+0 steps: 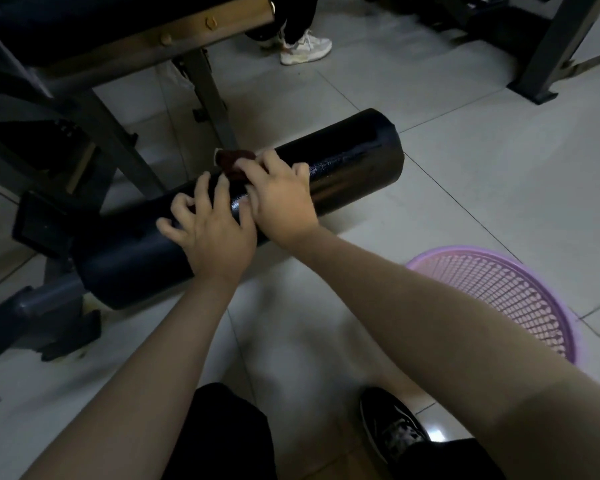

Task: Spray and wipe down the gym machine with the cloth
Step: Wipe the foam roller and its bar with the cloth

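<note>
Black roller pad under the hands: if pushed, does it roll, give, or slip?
Probably turns rather than shifts: the roller pad sits on a grey bar entering its end. Its glossy, speckled skin looks slick, perhaps wet, so the cloth should glide. The left hand braces it, hinting it rotates freely.

Floor (465,150): pale grey tile, we see grout lines. Our reference is the right hand (281,199) gripping the cloth (234,161). The purple mesh basket (499,289) sits right of the grip, nearer us. Our black shoe (388,427) is nearer still. The white sneaker (305,50) is well beyond the grip. The machine foot (59,334) is left and nearer. The second frame foot (534,93) is far right, beyond.
</note>
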A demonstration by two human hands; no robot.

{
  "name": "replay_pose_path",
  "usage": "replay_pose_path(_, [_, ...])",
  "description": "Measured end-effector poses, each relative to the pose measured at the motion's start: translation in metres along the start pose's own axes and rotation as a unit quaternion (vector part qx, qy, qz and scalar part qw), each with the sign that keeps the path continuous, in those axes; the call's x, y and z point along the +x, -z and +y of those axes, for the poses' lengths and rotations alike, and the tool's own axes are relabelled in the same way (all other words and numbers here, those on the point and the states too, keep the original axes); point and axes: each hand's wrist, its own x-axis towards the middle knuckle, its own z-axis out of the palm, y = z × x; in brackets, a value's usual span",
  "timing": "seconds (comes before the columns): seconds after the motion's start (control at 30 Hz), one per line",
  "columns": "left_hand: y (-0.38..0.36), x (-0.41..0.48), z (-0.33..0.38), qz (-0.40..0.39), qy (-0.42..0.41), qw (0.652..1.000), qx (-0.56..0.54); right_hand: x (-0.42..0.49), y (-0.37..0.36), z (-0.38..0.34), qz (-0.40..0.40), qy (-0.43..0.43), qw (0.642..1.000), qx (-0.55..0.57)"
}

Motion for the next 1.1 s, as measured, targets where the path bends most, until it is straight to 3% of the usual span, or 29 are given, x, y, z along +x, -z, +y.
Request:
replay_pose_path(0.1, [-0.001, 0.001, 0.003, -0.006, 0.016, 1.0, -0.007, 0.011, 0.011, 0.034, 0.02, 0.007, 0.998, -0.054])
replay_pose_path(0.33, [-0.007, -0.005, 0.001, 0.023, 0.013, 1.0, -0.011, 0.03, 0.05, 0.137, 0.087, -0.276, 0.955, -0.064])
replay_pose_path(0.4, [-0.008, -0.007, 0.001, 0.025, 0.014, 1.0, -0.008, 0.03, 0.047, 0.132, 0.099, -0.31, 0.945, -0.039])
replay_pose_path(0.47, [-0.009, -0.007, 0.002, 0.03, 0.016, 0.999, -0.01, 0.028, 0.039, 0.107, 0.078, -0.284, 0.955, -0.042])
replay_pose_path(0.57, [-0.007, -0.006, 0.004, 0.028, 0.021, 0.999, -0.014, 0.021, 0.02, 0.05, 0.021, -0.148, 0.987, -0.059])
replay_pose_path(0.67, [-0.004, -0.008, 0.002, 0.007, 0.014, 1.0, -0.014, 0.009, -0.001, 0.002, -0.009, -0.022, 1.0, -0.004])
replay_pose_path(0.73, [-0.005, -0.01, -0.002, 0.0, 0.005, 1.0, -0.007, 0.005, -0.005, -0.009, -0.032, 0.013, 0.999, 0.031])
replay_pose_path(0.83, [-0.007, -0.011, -0.002, 0.014, 0.007, 1.0, -0.004, 0.01, 0.002, 0.011, -0.014, 0.048, 0.999, -0.019])
replay_pose_path(0.93, [-0.008, -0.009, 0.0, 0.021, 0.012, 1.0, -0.013, 0.022, 0.018, 0.056, 0.013, -0.047, 0.997, -0.064])
replay_pose_path(1.1, [-0.009, -0.01, -0.001, 0.025, 0.007, 1.0, -0.011, 0.035, 0.045, 0.119, 0.087, -0.234, 0.968, -0.028])
